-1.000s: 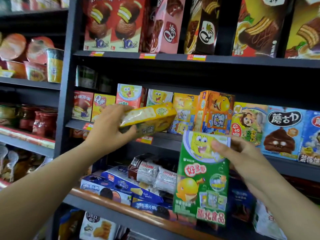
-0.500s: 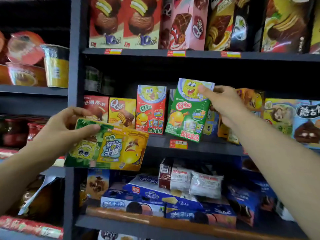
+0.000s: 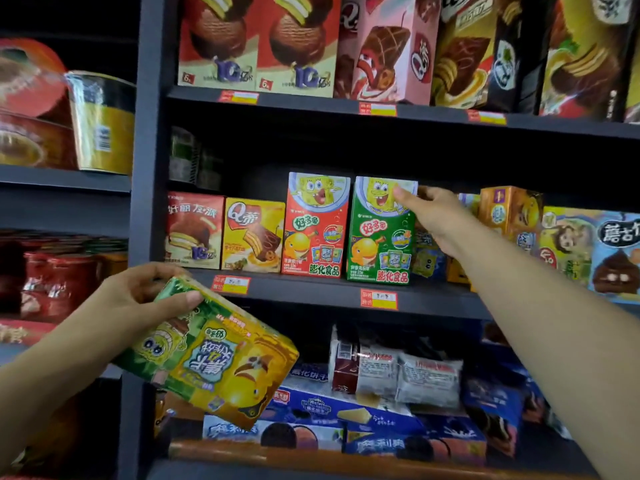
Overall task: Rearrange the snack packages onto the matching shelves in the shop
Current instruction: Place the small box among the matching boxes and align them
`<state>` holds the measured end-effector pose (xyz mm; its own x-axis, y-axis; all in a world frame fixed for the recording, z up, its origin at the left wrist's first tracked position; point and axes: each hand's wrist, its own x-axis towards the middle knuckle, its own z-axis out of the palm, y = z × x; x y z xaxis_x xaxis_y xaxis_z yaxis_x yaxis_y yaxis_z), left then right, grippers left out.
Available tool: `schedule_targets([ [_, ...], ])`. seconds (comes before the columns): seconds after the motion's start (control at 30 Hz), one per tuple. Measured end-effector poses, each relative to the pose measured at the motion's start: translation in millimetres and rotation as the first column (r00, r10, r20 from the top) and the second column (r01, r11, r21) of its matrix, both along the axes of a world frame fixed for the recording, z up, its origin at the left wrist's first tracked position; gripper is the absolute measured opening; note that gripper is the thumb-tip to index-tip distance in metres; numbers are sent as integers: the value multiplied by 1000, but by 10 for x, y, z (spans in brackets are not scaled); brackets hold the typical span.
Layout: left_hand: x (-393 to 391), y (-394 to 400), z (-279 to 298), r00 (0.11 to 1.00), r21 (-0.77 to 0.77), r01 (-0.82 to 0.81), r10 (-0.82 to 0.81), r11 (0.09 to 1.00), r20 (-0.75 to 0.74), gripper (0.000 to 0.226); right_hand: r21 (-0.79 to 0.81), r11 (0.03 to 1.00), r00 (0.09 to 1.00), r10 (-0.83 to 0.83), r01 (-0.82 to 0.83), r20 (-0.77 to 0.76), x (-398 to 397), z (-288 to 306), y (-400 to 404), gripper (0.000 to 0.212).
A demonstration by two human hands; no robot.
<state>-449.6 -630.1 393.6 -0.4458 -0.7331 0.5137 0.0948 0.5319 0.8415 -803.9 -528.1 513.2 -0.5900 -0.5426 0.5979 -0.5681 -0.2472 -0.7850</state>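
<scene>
Both forearms are bare up to the frame edge, no sleeve showing on either, and the left hand (image 3: 138,299) and right hand (image 3: 436,216) carry short, unpainted nails, visible on the thumbs.

A shop aisle stocked with snacks

Dark metal shelves (image 3: 332,292) are carrying rows of boxed snack packages (image 3: 313,225) facing outward, red-and-yellow price tags (image 3: 378,299) are lining the front edges, and instant noodle cups (image 3: 100,123) are filling the neighbouring shelving unit at the left.
</scene>
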Motion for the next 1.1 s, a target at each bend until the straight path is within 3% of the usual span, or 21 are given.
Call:
schedule_targets([
  [0.2,-195,68,100,996,-23,81,-80,996,46,77,-22,999,998,-31,29,-63,-16,-103,12,55],
  [0.3,-330,120,126,992,-50,118,-115,992,57,63,-100,972,956,-229,214,-184,23,-163,162,63],
  [0.37,-408,154,146,980,-54,189,-185,980,71,63,-246,938,890,-318,245,-326,190,-253,365,45],
  [0.43,-493,208,173,956,-42,288,-284,957,79,62,-233,965,857,-216,116,-469,400,-415,555,22],
  [0.5,-606,270,197,925,-22,372,-369,928,86,72,-2,999,850,26,-32,-526,574,-592,676,10],
  [0.57,-743,351,206,881,-20,471,-469,882,55,75,230,957,877,259,-177,-404,621,-788,723,16],
  [0.63,-889,433,201,823,-25,567,-567,823,-4,72,373,855,901,422,-360,-98,567,-976,771,22],
  [0.67,-963,470,193,792,-30,608,-609,793,-37,70,386,783,866,491,-487,98,526,-1088,811,21],
  [0.73,-1095,512,159,733,-31,676,-675,737,-83,65,360,579,682,622,-731,384,500,-1262,897,27],
  [0.8,-1223,556,117,670,-24,737,-735,675,-99,64,222,655,691,674,-722,260,354,-1409,1004,42],
  [0.83,-1276,577,98,650,-23,756,-754,655,-98,65,207,641,672,676,-739,303,336,-1482,1053,45],
  [0.87,-1328,587,79,641,-24,764,-762,645,-93,66,189,604,622,670,-774,406,311,-1545,1038,47],
  [0.9,-1373,593,65,649,-18,758,-756,652,-86,68,138,506,495,685,-851,535,318,-1593,1007,47],
  [0.93,-1418,592,52,676,-4,734,-732,679,-81,69,77,490,414,629,-868,659,316,-1582,1061,47],
  [1.0,-1505,579,31,776,34,630,-626,776,-78,73,1,629,476,587,-778,655,287,-1537,1103,46],
  [1.1,-1608,616,4,879,87,477,-471,875,-77,78,70,795,708,491,-603,508,250,-1428,1145,48],
])
